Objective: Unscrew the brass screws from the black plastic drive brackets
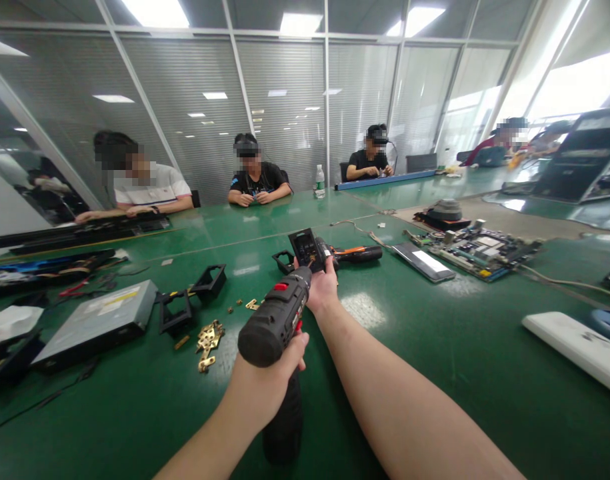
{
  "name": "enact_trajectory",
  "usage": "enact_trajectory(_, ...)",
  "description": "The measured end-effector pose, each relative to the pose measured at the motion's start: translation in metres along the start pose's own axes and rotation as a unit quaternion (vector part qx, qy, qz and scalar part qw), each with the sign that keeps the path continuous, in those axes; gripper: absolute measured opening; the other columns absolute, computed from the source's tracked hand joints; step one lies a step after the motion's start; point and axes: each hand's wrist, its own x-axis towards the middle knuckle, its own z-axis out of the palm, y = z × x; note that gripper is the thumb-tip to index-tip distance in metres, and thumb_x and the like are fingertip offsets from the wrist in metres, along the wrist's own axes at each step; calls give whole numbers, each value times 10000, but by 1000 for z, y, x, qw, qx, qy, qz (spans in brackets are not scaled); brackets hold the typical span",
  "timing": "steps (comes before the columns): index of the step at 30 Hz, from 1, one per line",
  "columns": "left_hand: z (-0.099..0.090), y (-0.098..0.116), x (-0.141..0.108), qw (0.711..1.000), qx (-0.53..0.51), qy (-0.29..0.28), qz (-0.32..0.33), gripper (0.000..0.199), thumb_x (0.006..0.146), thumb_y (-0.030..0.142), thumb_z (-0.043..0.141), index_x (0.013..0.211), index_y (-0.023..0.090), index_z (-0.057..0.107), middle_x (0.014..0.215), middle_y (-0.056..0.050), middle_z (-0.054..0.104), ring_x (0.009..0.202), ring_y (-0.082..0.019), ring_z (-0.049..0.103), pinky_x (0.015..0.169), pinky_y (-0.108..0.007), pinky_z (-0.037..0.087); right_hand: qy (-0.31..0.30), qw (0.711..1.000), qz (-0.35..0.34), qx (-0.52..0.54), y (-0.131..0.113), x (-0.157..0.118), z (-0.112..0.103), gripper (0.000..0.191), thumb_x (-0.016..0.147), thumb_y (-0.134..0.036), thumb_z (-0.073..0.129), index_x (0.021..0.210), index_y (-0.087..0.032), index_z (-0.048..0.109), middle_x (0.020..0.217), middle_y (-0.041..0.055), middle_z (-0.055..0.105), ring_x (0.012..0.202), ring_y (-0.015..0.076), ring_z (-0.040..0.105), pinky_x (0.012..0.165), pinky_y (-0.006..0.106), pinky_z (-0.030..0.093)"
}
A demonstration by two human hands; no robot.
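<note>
In my left hand [272, 383] is a black cordless drill [272, 320] with a red switch on top. My fingers wrap its handle, and the chuck points forward, away from me. Beyond it, my right hand [323, 287] holds up a small black plastic frame [305, 250] with a bit of brass-coloured metal on it. The drill's tip is at or very near this piece; whether they touch is hidden. Close behind the right hand lies a second tool, black and orange [357, 254]. Loose brass plates [209, 340] and black plastic frames [209, 283] lie left of the drill.
A silver disc drive [102, 320] sits at left, with cables and tools [45, 270] behind. To the right are a phone-like slab [423, 261], a circuit board [485, 250] and a white case [575, 350]. Several people sit across the green table; a bottle [319, 183] stands before them.
</note>
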Motion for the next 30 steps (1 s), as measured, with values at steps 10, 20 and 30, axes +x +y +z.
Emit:
enact_trajectory(10, 1, 8, -1, 1000, 9, -3, -21, 291, 790, 504, 675, 765, 215, 660, 613, -16, 677, 637, -237, 663, 758, -422, 549, 16, 1000, -11, 11, -2, 0, -3, 430, 1079, -513, 480, 1152, -157, 710, 958, 61, 768, 851, 203, 727, 891, 408, 567)
enact_trajectory(20, 1, 11, -1, 1000, 6, -9, -21, 282, 791, 494, 681, 763, 215, 654, 610, -18, 676, 622, -234, 664, 727, -410, 558, 18, 1000, -20, 12, -5, 0, -3, 385, 1058, -506, 593, 1151, -148, 698, 1084, 74, 742, 945, 207, 722, 895, 414, 591)
enact_trajectory(30, 0, 11, -3, 1000, 26, -5, 10, 239, 809, 443, 692, 717, 225, 658, 602, -20, 685, 608, -230, 683, 668, -368, 568, 8, 1000, -20, 18, -7, -2, -1, 383, 1049, -502, 613, 1167, -148, 699, 1152, 89, 740, 1003, 221, 722, 928, 433, 588)
